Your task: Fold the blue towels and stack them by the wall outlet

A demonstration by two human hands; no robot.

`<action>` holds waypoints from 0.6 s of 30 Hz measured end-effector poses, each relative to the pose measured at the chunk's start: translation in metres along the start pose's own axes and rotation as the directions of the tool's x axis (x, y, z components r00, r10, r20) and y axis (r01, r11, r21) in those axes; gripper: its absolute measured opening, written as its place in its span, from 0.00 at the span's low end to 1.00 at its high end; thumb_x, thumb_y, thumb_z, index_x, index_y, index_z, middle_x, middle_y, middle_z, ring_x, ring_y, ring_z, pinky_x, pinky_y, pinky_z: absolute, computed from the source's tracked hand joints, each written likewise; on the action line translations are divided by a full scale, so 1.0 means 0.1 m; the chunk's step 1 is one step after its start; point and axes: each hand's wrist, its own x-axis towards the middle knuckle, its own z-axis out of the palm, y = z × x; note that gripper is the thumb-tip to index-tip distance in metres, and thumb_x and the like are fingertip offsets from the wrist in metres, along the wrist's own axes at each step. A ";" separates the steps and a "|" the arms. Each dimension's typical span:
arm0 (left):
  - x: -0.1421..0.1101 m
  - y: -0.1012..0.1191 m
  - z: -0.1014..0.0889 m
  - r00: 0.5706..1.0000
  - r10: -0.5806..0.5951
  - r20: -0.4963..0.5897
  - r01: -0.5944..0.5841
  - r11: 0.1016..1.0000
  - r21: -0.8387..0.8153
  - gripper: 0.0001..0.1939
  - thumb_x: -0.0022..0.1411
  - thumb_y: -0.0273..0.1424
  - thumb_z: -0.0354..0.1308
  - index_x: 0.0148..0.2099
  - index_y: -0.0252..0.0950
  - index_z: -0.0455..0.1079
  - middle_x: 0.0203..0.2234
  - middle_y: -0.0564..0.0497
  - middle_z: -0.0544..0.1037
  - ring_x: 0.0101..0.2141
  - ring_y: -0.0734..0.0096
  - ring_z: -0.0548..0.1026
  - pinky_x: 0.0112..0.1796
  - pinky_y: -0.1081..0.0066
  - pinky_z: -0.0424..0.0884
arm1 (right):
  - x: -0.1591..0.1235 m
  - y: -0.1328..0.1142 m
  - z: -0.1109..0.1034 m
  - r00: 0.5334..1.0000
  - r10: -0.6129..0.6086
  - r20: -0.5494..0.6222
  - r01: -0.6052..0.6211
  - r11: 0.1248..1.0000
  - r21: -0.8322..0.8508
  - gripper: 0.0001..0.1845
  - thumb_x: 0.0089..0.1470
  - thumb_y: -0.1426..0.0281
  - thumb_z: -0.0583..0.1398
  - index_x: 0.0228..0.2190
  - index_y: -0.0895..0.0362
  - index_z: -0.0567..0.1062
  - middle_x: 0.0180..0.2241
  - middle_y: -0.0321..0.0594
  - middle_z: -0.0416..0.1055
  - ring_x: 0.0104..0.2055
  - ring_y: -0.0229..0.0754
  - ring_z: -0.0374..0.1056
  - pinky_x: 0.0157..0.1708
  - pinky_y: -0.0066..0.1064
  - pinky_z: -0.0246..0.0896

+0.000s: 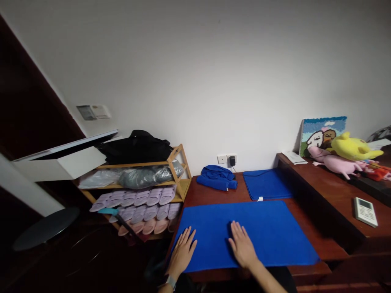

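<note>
A large blue cloth (269,228) lies spread flat on the dark wooden table (214,195). My left hand (183,250) rests flat on its near left corner, fingers stretched out. My right hand (242,244) lies flat on the cloth near its front middle, fingers apart. Neither hand holds anything. Behind the spread cloth lies a folded blue cloth (266,184), and a crumpled blue cloth (217,177) sits by the wall.
A wooden shoe rack (180,162) with several pale slippers (137,198) stands left of the table, a black bag (137,147) on top. A higher shelf on the right carries plush toys (351,152), a picture (320,134) and a white remote (365,211). A wall socket (227,158) holds a charger.
</note>
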 end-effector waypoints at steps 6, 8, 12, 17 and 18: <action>-0.19 -0.03 0.00 0.996 -0.083 0.028 0.082 0.996 0.036 0.30 0.75 0.46 0.40 0.74 0.47 0.51 0.73 0.51 0.53 0.71 0.61 0.50 0.68 0.51 0.52 | 0.12 -0.50 0.36 0.989 -0.036 0.143 0.033 0.999 0.021 0.42 0.68 0.46 0.37 0.70 0.61 0.51 0.72 0.45 0.43 0.75 0.50 0.40 0.73 0.47 0.38; -0.20 -0.01 -0.03 0.996 -0.086 0.027 0.085 0.996 0.029 0.30 0.75 0.47 0.39 0.74 0.47 0.51 0.73 0.52 0.53 0.71 0.61 0.50 0.68 0.52 0.52 | 0.06 -0.30 0.32 0.992 -0.008 0.124 0.008 1.000 0.003 0.42 0.67 0.45 0.38 0.70 0.59 0.52 0.72 0.44 0.43 0.74 0.50 0.40 0.73 0.48 0.38; -0.20 -0.01 -0.05 0.997 -0.078 0.015 0.078 0.997 0.015 0.30 0.75 0.48 0.39 0.74 0.48 0.51 0.73 0.53 0.53 0.71 0.63 0.50 0.69 0.53 0.51 | -0.22 0.49 0.05 0.993 0.117 0.030 -0.115 0.992 -0.056 0.41 0.66 0.44 0.40 0.70 0.53 0.53 0.71 0.38 0.48 0.74 0.51 0.42 0.73 0.50 0.40; -0.18 -0.04 -0.01 0.997 -0.068 -0.024 0.068 0.998 0.011 0.30 0.74 0.48 0.41 0.73 0.49 0.52 0.72 0.54 0.54 0.71 0.61 0.52 0.68 0.52 0.54 | -0.73 1.75 -0.42 0.949 0.305 -0.073 -0.312 0.943 -0.114 0.42 0.59 0.40 0.39 0.71 0.40 0.50 0.69 0.27 0.57 0.73 0.54 0.44 0.73 0.51 0.41; -0.18 -0.05 0.00 0.997 -0.066 -0.029 0.067 0.998 0.013 0.29 0.74 0.47 0.41 0.73 0.50 0.52 0.72 0.54 0.54 0.71 0.61 0.53 0.68 0.52 0.54 | -0.84 1.98 -0.49 0.938 0.332 -0.099 -0.341 0.935 -0.100 0.43 0.57 0.39 0.39 0.70 0.37 0.48 0.68 0.25 0.58 0.73 0.56 0.44 0.72 0.53 0.41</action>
